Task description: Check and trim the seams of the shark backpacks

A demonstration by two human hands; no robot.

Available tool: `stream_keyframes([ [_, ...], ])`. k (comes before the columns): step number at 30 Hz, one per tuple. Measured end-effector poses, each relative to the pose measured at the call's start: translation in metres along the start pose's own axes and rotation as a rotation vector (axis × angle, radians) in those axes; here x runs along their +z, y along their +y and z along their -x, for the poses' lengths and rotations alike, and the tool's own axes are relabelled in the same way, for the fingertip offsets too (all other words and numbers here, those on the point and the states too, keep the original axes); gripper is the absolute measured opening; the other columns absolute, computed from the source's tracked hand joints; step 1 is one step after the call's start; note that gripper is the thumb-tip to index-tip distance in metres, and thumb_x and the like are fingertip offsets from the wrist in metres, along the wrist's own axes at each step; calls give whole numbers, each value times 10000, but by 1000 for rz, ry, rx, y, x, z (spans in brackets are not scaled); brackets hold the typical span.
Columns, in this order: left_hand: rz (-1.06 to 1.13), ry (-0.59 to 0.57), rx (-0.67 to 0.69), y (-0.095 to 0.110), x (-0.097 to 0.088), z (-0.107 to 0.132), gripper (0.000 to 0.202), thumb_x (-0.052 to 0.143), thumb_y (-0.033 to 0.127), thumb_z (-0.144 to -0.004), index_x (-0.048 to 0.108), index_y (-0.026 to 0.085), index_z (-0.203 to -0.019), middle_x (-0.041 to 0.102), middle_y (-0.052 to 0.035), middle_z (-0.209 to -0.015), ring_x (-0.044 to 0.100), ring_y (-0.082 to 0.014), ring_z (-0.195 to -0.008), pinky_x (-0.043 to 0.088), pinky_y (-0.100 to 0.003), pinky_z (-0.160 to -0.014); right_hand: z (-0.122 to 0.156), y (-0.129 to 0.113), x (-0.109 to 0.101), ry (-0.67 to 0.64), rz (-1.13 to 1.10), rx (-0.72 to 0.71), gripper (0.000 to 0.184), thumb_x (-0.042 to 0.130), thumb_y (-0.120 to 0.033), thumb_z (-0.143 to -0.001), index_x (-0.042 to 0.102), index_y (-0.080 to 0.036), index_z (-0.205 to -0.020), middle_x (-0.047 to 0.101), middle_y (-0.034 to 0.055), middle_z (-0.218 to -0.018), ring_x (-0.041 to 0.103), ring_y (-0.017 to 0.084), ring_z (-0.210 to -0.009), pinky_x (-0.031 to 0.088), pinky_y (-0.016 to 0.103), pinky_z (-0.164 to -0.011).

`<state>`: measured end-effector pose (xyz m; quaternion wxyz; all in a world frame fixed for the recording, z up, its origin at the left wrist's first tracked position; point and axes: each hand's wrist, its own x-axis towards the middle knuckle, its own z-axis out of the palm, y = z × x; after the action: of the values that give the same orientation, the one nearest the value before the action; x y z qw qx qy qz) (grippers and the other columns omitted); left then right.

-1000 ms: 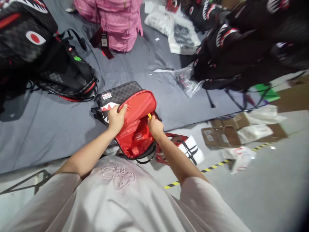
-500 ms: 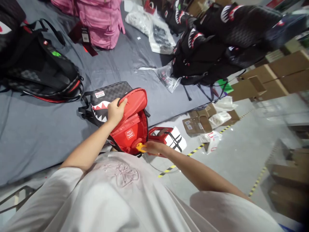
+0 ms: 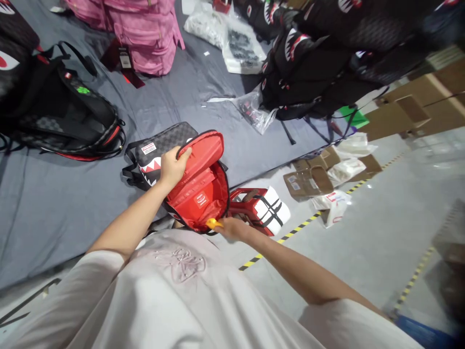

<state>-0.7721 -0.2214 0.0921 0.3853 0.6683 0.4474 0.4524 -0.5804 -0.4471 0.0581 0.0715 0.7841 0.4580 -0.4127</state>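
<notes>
A small grey checkered backpack (image 3: 170, 140) with a shark-mouth print lies open in front of me, showing its red lining (image 3: 199, 189). My left hand (image 3: 173, 167) grips the edge of the opened red flap, fingers curled over it. My right hand (image 3: 232, 228) is closed on a small yellow object (image 3: 213, 223) at the bag's near rim, beside a red stool (image 3: 250, 206) carrying a white bundle with black straps (image 3: 273, 213).
A grey sheet (image 3: 54, 203) covers the work surface. A black backpack (image 3: 69, 116) lies at left, pink backpacks (image 3: 145, 29) at the back, a heap of black shark backpacks (image 3: 319, 63) at right. Plastic bags (image 3: 254, 111) and cardboard pieces (image 3: 312, 177) lie near the yellow-black floor tape (image 3: 301, 225).
My right hand has come down from the bag's upper opening to its near rim, carrying the yellow object. My left hand has kept hold of the flap. My view has swung right.
</notes>
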Motion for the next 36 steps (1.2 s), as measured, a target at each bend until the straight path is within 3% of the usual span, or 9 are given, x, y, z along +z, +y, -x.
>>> stream_keyframes([
  [4, -4, -22, 7, 1, 1, -2, 439, 579, 467, -875, 386, 206, -579, 380, 52, -538, 357, -103, -542, 262, -271, -550, 2, -1, 0, 63, 40, 147, 332, 492, -411, -976, 689, -143, -972, 733, 172, -981, 687, 295, -981, 467, 328, -767],
  [9, -7, -46, 9, 1, -2, -2, 443, 571, 476, -869, 373, 207, -578, 353, 55, -538, 338, -101, -541, 258, -268, -547, 12, 8, 2, 122, -110, 193, 347, 559, -497, -909, 672, -171, -883, 729, 119, -855, 685, 248, -835, 451, 286, -679],
  [14, -6, -50, 16, 2, -2, -2, 435, 573, 470, -863, 380, 205, -577, 352, 53, -549, 337, -102, -551, 252, -270, -551, 10, 0, -6, 289, -476, 160, 493, 252, -520, -1000, 585, -160, -1038, 601, 36, -614, 585, 181, -570, 429, 277, -574],
  [19, -21, -85, 19, 5, -3, -1, 446, 568, 490, -863, 376, 206, -579, 339, 53, -550, 326, -102, -554, 255, -267, -553, -9, -20, 13, 198, -922, 38, 470, 504, -685, -868, 520, -216, -841, 451, -64, -489, 415, 109, -404, 375, 238, -441],
  [23, -19, -104, 31, 6, -4, 0, 455, 561, 507, -862, 362, 209, -580, 332, 53, -552, 317, -102, -550, 260, -265, -550, -21, -11, 32, 211, -1209, 121, 496, 388, -720, -905, 423, -236, -802, 424, -70, -537, 388, 90, -403, 358, 221, -406],
  [28, -58, -102, 70, 9, -1, 0, 460, 557, 492, -880, 353, 207, -581, 327, 57, -545, 329, -97, -539, 268, -262, -556, -47, -12, 52, 52, -1421, 203, 501, 299, -687, -962, 397, -237, -764, 373, -85, -507, 341, 78, -386, 348, 201, -402],
  [33, -129, -183, 268, 24, 8, -3, 443, 550, 494, -891, 418, 205, -582, 374, 50, -531, 362, -99, -508, 282, -260, -553, -76, -38, 66, -279, -1538, 96, 421, 617, -596, -888, 535, -186, -844, 408, -90, -489, 356, 79, -394, 347, 207, -412],
  [36, -223, -267, 391, 29, 12, -11, 438, 530, 526, -893, 482, 207, -597, 436, 32, -529, 414, -112, -504, 294, -264, -554, -92, -53, 71, -327, -1613, -2, 385, 678, -554, -863, 535, -197, -868, 382, -108, -475, 357, 83, -390, 371, 213, -421],
])
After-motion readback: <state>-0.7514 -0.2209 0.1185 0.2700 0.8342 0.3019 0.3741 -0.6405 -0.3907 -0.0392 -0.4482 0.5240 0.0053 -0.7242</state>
